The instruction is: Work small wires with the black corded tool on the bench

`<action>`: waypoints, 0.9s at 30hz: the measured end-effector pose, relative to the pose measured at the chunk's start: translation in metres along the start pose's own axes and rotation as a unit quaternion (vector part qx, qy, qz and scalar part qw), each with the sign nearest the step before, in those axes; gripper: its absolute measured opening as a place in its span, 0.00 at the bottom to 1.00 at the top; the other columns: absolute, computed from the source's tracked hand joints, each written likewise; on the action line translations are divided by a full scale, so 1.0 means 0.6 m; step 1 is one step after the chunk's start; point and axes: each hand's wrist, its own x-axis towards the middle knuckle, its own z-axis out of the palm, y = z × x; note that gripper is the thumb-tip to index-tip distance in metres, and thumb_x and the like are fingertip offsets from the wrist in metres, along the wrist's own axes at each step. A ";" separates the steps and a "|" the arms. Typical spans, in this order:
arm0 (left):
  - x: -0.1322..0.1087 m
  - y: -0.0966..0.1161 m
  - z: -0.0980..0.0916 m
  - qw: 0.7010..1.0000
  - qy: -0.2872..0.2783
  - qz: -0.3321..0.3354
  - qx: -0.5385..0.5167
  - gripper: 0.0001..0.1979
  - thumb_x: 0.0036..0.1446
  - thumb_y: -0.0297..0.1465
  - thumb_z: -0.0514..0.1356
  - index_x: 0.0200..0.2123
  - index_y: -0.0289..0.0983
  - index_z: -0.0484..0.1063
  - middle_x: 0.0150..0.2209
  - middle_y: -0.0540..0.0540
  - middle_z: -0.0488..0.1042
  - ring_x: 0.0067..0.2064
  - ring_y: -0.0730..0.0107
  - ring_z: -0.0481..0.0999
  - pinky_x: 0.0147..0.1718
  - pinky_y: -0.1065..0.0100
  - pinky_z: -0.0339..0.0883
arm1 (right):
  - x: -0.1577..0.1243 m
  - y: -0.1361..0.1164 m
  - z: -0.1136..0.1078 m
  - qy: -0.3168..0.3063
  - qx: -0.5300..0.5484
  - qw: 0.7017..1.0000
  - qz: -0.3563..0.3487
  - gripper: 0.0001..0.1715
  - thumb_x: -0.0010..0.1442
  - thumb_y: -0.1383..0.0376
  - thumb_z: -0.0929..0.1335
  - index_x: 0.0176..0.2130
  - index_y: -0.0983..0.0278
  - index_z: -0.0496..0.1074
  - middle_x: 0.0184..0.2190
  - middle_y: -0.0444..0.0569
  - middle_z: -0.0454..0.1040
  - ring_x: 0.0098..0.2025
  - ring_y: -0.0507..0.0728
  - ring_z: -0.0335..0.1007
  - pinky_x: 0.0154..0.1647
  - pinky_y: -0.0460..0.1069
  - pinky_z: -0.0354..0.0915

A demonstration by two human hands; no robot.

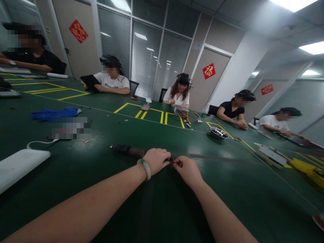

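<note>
Grips meet at mid-counter, fingertips facing each other. Left grip [155, 160] is curled, thumb and forefinger pressed together on a small dark part [173, 161]. Right grip [187, 170] pinches the same part from the other side. The part sits right between the two sets of fingertips, touching both, just above the green counter [101, 175].

A dark rod [125, 150] lies on the counter just behind the left grip, with its thick end sticking out to the left. The left grip covers the rest of it. A thin dark line carries on to the right of the right grip and is possibly the same piece. The part itself is mostly hidden by the fingers, too small and dark to make out its shape.

A pale green bangle [146, 168] is on the left wrist. A white slab [20, 165] is at the left edge, cut off by the frame. Blue gloves [54, 113] lie further back on the left, next to a pixelated patch. A steel bowl [219, 133] is well off to the right, with a yellow object [307, 170] beyond it, partly cut off. Other people sit along the far side with their hands on their own work.
</note>
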 end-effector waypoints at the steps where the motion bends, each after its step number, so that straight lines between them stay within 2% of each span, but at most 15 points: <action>1: 0.001 0.001 0.000 1.000 -0.001 0.003 0.001 0.08 0.59 0.38 0.59 0.35 0.41 0.69 0.36 0.49 0.72 0.40 0.65 0.72 0.37 0.65 0.63 | 0.000 0.000 0.001 0.002 0.003 1.000 0.000 0.05 0.56 0.64 0.68 0.35 0.59 0.75 0.34 0.43 0.75 0.35 0.52 0.70 0.37 0.47 0.61; 5: 0.004 -0.002 -0.001 1.000 -0.016 0.015 -0.008 0.07 0.59 0.38 0.59 0.36 0.41 0.68 0.36 0.50 0.72 0.40 0.65 0.72 0.37 0.65 0.63 | 0.002 -0.002 0.006 0.003 0.007 1.000 0.006 0.06 0.57 0.64 0.67 0.36 0.59 0.75 0.35 0.45 0.75 0.36 0.54 0.70 0.38 0.48 0.62; 10: 0.005 -0.012 0.005 0.999 -0.031 0.027 -0.023 0.07 0.59 0.37 0.60 0.37 0.41 0.68 0.37 0.50 0.72 0.39 0.65 0.72 0.36 0.66 0.63 | 0.003 -0.006 0.011 -0.005 0.002 1.000 -0.030 0.05 0.58 0.65 0.67 0.35 0.60 0.75 0.35 0.44 0.75 0.39 0.54 0.70 0.42 0.48 0.61; 15: 0.005 -0.016 0.010 0.999 -0.025 0.033 -0.028 0.07 0.58 0.37 0.60 0.37 0.40 0.67 0.37 0.49 0.71 0.38 0.65 0.73 0.35 0.67 0.63 | 0.002 -0.006 0.014 0.011 0.014 0.998 -0.057 0.04 0.58 0.66 0.68 0.34 0.60 0.74 0.34 0.42 0.75 0.37 0.52 0.69 0.40 0.47 0.60; 27: 0.001 -0.007 0.003 0.999 -0.015 0.027 -0.020 0.04 0.58 0.32 0.56 0.36 0.39 0.67 0.36 0.48 0.71 0.37 0.65 0.72 0.34 0.66 0.64 | 0.006 -0.005 0.017 0.021 0.033 0.999 -0.016 0.06 0.58 0.64 0.67 0.35 0.60 0.75 0.34 0.45 0.75 0.36 0.53 0.70 0.38 0.48 0.62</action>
